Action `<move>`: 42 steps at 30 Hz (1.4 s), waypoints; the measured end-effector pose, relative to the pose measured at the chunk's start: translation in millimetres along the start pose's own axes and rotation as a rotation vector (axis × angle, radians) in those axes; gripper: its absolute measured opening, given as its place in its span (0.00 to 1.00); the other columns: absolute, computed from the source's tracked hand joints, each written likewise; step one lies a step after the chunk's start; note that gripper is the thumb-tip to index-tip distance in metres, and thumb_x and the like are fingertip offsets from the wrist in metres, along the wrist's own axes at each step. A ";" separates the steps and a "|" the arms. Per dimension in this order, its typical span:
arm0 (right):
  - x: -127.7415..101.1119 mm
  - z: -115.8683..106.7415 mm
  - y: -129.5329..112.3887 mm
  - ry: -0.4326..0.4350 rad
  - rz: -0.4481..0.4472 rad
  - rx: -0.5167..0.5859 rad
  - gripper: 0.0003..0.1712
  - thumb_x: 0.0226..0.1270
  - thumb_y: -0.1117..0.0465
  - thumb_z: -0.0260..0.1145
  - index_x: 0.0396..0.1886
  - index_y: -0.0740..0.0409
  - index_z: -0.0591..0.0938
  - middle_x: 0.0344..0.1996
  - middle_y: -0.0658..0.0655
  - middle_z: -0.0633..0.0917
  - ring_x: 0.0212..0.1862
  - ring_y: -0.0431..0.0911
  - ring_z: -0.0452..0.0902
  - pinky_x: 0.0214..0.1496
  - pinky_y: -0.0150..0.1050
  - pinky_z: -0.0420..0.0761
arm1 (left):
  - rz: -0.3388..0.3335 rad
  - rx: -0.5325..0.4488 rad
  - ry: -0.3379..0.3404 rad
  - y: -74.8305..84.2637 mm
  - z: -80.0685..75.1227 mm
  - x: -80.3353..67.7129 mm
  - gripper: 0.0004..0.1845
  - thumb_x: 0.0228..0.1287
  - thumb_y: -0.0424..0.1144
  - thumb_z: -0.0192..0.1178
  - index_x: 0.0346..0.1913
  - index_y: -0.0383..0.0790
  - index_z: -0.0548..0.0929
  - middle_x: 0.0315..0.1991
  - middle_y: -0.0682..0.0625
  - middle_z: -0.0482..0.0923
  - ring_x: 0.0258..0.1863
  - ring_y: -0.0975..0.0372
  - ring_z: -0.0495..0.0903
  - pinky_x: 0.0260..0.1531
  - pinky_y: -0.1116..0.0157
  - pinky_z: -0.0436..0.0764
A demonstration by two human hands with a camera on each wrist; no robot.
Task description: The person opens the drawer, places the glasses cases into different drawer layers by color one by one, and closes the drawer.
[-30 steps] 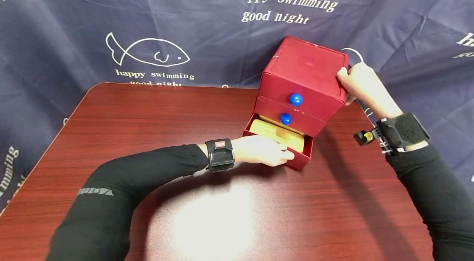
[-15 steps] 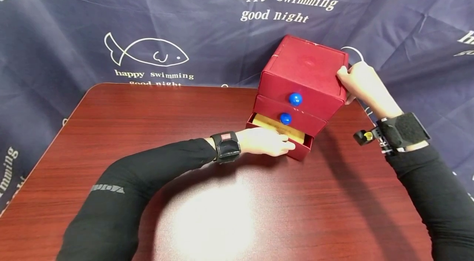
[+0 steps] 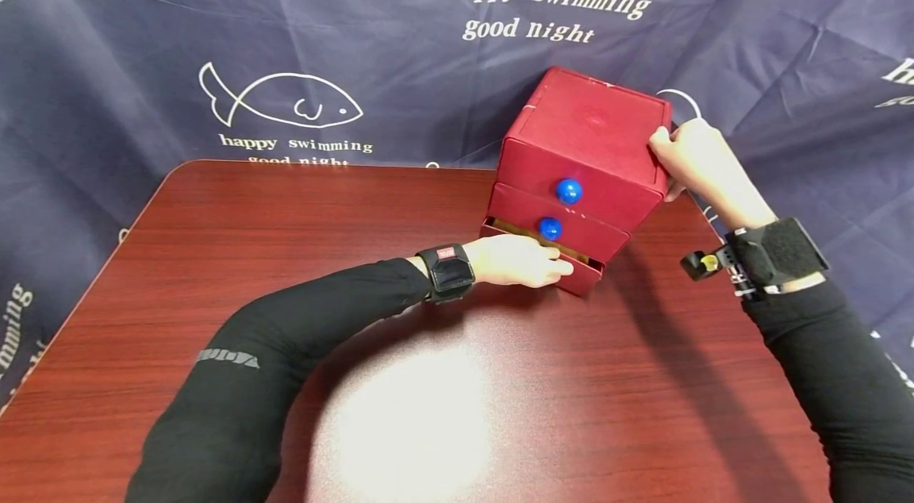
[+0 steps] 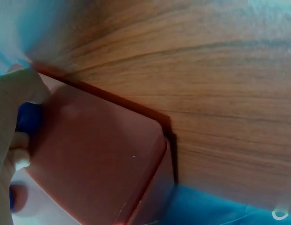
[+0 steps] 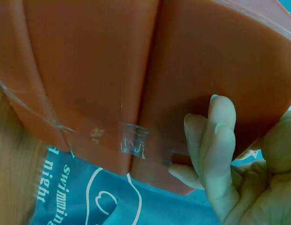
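A red drawer box (image 3: 589, 122) with three stacked drawers stands at the right rear of the table. My left hand (image 3: 517, 261) pinches the blue knob (image 4: 30, 117) of the bottom drawer (image 3: 581, 277), which sticks out a little. A yellow strip of the object inside shows in the narrow gap above that drawer's front. Blue knobs also mark the top drawer (image 3: 535, 170) and the middle drawer (image 3: 600, 233), both closed. With the thumb over the top edge and fingers on the side wall, my right hand (image 3: 696, 154) grips the box's right side.
The reddish wooden table (image 3: 321, 233) stretches to the left and front of the box. Close behind it hangs a dark blue printed cloth (image 3: 400, 51). Clear tape (image 5: 134, 140) runs along the box's side.
My left hand has pushed the bottom drawer inward, away from me, and most of the yellow object in it is now covered. The right hand has stayed put on the box.
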State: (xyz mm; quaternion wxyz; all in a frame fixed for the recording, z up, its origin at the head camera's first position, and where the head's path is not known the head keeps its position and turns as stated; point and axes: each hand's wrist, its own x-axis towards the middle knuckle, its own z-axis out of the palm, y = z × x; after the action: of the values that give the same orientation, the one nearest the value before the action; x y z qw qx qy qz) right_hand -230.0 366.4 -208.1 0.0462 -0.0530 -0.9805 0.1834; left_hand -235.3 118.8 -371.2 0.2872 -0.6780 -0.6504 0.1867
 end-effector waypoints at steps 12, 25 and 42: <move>1.0 -2.0 -1.1 0.010 -0.016 0.009 0.30 0.69 0.50 0.40 0.17 0.64 0.76 0.03 0.49 0.78 0.09 0.45 0.80 0.19 0.37 0.72 | 0.014 0.040 0.024 -6.1 5.7 1.0 0.19 0.80 0.36 0.45 0.66 0.48 0.78 0.53 0.53 0.84 0.43 0.62 0.85 0.36 0.69 0.83; 2.2 -3.1 -2.8 0.018 -0.030 0.015 0.30 0.69 0.50 0.40 0.14 0.62 0.75 0.03 0.49 0.77 0.08 0.44 0.79 0.18 0.36 0.72 | -0.047 0.160 0.106 -0.4 14.4 -1.1 0.17 0.81 0.37 0.45 0.60 0.51 0.82 0.56 0.59 0.81 0.52 0.66 0.79 0.42 0.74 0.81; -4.1 2.4 4.9 0.027 -0.039 0.020 0.30 0.69 0.51 0.41 0.14 0.64 0.75 0.06 0.51 0.78 0.09 0.45 0.79 0.17 0.39 0.72 | -0.095 0.118 0.055 9.0 16.2 5.9 0.16 0.81 0.37 0.44 0.60 0.50 0.79 0.50 0.57 0.81 0.50 0.66 0.78 0.44 0.74 0.78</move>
State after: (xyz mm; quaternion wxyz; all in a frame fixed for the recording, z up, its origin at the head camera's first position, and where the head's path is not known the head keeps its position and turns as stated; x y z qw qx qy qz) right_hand -225.7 369.6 -212.4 0.0636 -0.0359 -0.9788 0.1915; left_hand -238.0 127.2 -388.6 0.3530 -0.6329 -0.6617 0.1922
